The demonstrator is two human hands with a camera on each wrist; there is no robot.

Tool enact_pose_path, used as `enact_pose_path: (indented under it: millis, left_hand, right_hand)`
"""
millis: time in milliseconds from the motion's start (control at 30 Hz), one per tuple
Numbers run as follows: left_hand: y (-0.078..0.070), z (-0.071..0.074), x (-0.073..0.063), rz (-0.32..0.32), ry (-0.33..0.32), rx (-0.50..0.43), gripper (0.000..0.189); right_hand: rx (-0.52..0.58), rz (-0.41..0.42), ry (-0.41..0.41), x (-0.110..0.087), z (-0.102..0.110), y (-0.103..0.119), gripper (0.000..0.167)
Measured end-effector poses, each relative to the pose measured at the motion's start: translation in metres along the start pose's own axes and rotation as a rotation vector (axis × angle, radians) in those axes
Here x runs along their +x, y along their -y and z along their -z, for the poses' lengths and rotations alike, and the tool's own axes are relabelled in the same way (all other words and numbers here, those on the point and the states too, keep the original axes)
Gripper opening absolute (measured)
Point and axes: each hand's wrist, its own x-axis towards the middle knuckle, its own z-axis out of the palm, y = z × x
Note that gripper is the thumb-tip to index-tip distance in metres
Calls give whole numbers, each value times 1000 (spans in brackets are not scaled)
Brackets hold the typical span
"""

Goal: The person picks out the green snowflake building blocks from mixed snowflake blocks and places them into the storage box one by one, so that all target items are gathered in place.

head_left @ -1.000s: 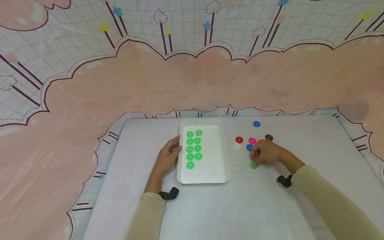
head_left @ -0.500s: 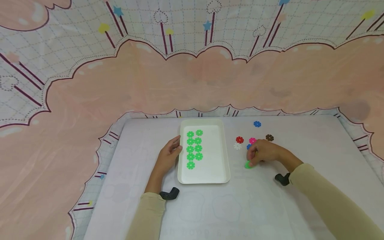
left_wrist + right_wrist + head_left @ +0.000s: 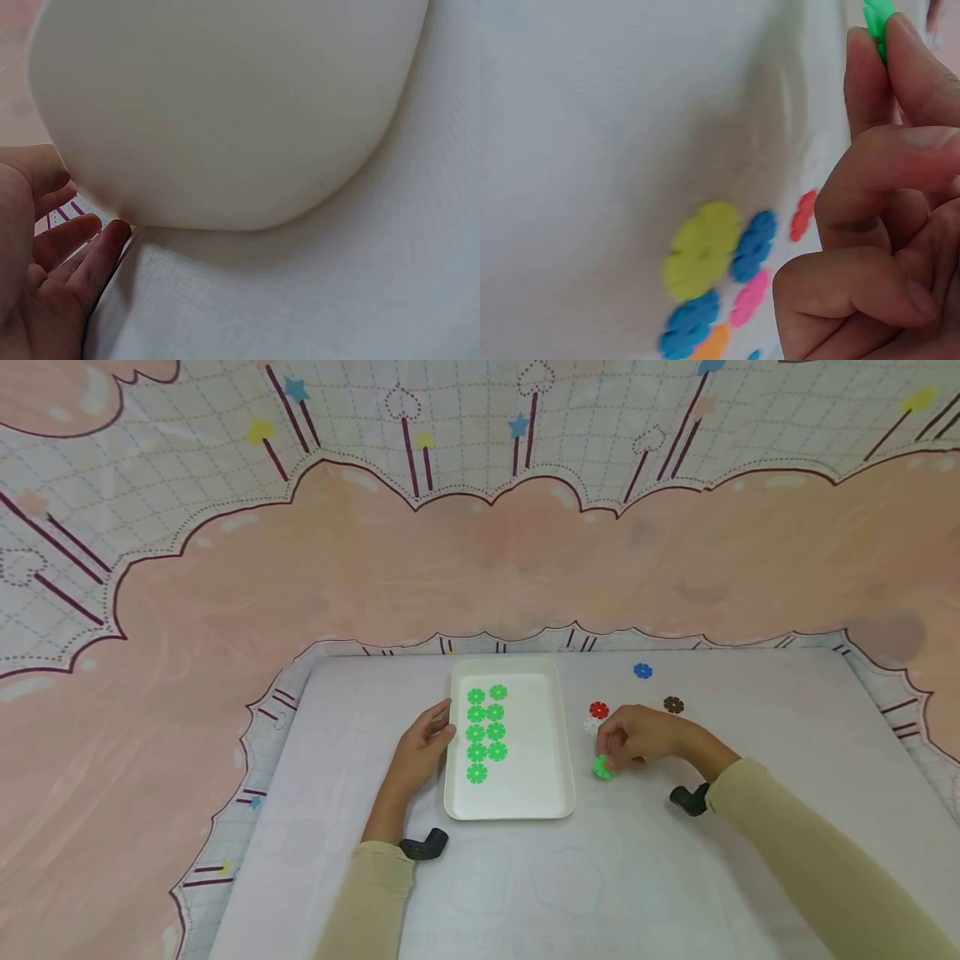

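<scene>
My right hand [image 3: 637,735] pinches a green snowflake disc [image 3: 602,767] between thumb and index finger, above the cloth right of the tray. In the right wrist view that green disc [image 3: 880,22] is seen edge-on at the fingertips, and the other fingers are curled. My left hand [image 3: 420,747] rests against the left edge of a white tray [image 3: 532,777]; in the left wrist view its relaxed fingertips [image 3: 116,234] touch the tray's rim. Several green discs [image 3: 476,732] lie in two columns in the tray's left half.
Loose discs lie right of the tray: red [image 3: 598,710], white [image 3: 591,726], brown [image 3: 673,704] and blue [image 3: 642,671]. Yellow [image 3: 703,251], pink [image 3: 750,298], orange [image 3: 712,343] and more blue discs [image 3: 755,246] show beneath my right hand.
My right hand has moved left toward the tray, carrying the green disc off the spot near the loose discs. The left hand and the tray have stayed in place.
</scene>
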Motion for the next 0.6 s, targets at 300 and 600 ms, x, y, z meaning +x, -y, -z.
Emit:
enact_pose_path:
  millis: [300,600]
  left_hand:
    - [3,0,2,4,5,-6,49]
    - [3,0,2,-15,14,-10,50]
  right_hand:
    - [2,22,2,13,-1,24,8]
    - [-3,64,12,28,-1,53,6]
